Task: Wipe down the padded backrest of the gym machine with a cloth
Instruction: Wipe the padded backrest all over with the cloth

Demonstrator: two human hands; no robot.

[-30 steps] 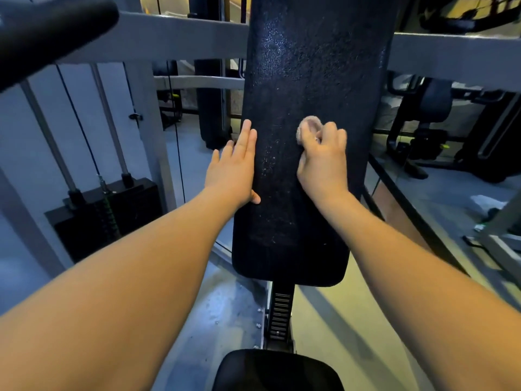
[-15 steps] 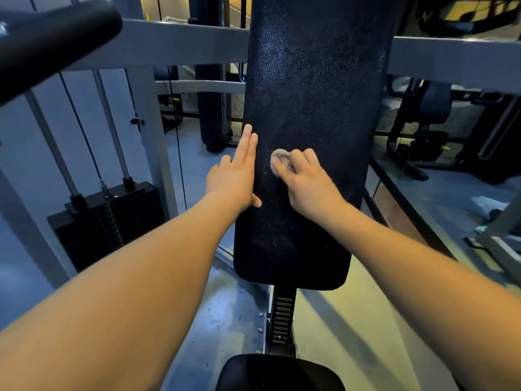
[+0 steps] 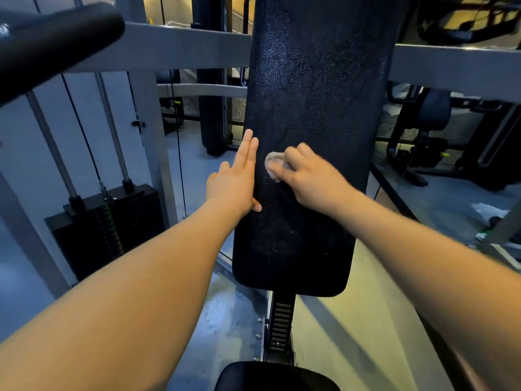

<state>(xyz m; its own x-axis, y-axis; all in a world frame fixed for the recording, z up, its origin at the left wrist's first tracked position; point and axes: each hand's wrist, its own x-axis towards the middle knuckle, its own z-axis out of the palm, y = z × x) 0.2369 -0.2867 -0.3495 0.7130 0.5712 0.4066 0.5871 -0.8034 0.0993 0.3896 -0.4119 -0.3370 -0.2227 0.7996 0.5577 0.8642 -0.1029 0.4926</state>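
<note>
The right hand [image 3: 311,182] grips a small bunched cloth [image 3: 274,165], pressing it on the black padded backrest [image 3: 315,94]; just beside it, the left hand [image 3: 234,182] rests flat, fingers straight, along the backrest's left edge; a weight stack [image 3: 110,230] stands beyond the left hand.

Cloth [image 3: 274,165] on backrest [image 3: 310,94], seat [image 3: 276,376] below

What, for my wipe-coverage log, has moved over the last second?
The right hand, gripping the cloth, slid left and slightly down across the backrest, toward the left hand. The left hand stayed flat against the backrest's left edge; the cloth stayed gripped.
</note>
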